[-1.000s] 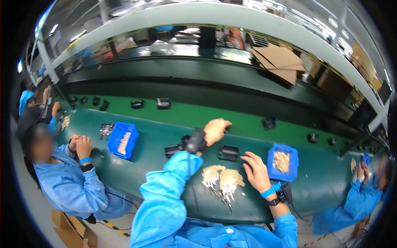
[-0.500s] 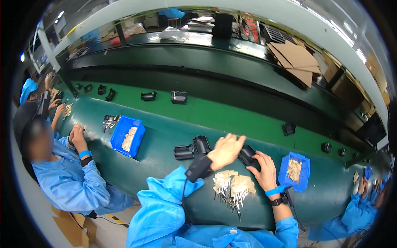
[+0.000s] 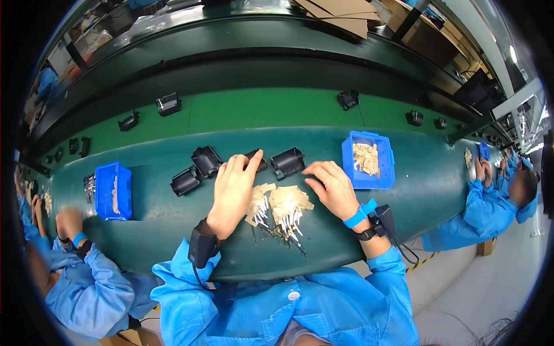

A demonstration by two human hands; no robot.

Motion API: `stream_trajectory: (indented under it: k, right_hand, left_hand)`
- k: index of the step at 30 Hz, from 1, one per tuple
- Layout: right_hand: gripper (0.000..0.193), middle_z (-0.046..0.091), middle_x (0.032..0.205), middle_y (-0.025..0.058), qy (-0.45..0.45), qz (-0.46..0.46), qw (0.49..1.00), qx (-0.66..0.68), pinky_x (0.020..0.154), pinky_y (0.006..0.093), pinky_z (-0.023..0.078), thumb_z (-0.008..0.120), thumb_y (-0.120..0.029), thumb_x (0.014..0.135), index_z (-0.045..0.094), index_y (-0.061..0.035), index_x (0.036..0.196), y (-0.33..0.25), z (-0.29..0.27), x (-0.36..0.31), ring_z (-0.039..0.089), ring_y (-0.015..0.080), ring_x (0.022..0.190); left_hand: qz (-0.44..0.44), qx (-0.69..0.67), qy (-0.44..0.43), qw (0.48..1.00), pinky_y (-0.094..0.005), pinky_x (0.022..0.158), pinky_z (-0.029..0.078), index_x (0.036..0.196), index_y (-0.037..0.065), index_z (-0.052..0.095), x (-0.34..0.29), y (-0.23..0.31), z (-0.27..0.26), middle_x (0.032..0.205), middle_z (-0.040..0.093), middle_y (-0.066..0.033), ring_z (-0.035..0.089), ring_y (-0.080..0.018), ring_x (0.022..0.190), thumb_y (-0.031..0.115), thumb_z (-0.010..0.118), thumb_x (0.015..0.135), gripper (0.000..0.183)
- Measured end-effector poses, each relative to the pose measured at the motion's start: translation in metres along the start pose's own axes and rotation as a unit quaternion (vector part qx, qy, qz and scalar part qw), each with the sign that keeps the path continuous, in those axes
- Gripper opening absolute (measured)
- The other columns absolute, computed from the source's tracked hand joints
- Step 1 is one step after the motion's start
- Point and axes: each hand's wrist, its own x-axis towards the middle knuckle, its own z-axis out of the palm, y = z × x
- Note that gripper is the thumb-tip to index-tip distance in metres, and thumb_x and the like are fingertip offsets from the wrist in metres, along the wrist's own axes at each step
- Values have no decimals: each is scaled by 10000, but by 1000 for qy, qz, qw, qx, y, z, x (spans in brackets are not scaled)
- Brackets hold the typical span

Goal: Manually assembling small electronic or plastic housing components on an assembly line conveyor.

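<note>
in the head view, the left hand [image 3: 231, 187] reaches over a partly hidden black case [image 3: 261, 161], palm down, its fingers loosely bent and the forefinger stretched across the case; whether they grip it, i cannot tell. just right of it, a second black case [image 3: 288, 164] rests on the green surface [image 3: 323, 239], with the right hand [image 3: 334, 189] beside its right end, thumb and forefinger parted and empty. any writing on the cases is too small to read. two more black cases [image 3: 186, 181] sit to the left. near the hands lies a pile of tan paper pieces [image 3: 291, 200] with thin black and white strips [image 3: 293, 226]. the right blue bin [image 3: 372, 182] holds loose tan pieces [image 3: 366, 158]; the left blue bin [image 3: 105, 190] holds a narrow heap of similar pieces. far across, black parts [image 3: 168, 104] stand along a green belt [image 3: 259, 109].
</note>
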Motion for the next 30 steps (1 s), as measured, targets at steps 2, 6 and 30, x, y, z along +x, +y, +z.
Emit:
stream_trajectory:
  k: [2, 6, 30]
  right_hand:
    - [128, 618, 913, 120, -51, 12, 998, 27, 806, 403, 473, 649, -114, 817, 624, -53, 926, -2, -4, -9, 582, 309, 939]
    - [171, 589, 852, 102, -115, 47, 982, 145, 767, 375, 471, 672, -176, 815, 621, -48, 914, -12, 8, -14, 576, 292, 863]
    - [262, 671, 861, 91, -130, 112, 916, 362, 714, 306, 512, 594, -22, 865, 597, -34, 1126, -44, -13, -25, 663, 182, 785]
  left_hand:
    - [1, -14, 0, 1000, -371, 879, 421, 1251, 59, 518, -2, 8, -3, 1015, 556, -105, 527, -277, 1032, -4, 666, 720, 556]
    - [10, -4, 35, 999, -375, 899, 422, 1209, 51, 546, -13, 15, -8, 1058, 557, -119, 522, -290, 1076, -23, 662, 716, 512]
    - [-240, -593, -126, 758, -246, 787, 498, 1076, -29, 644, -49, 54, -23, 943, 673, -85, 632, -139, 869, 34, 684, 829, 258]
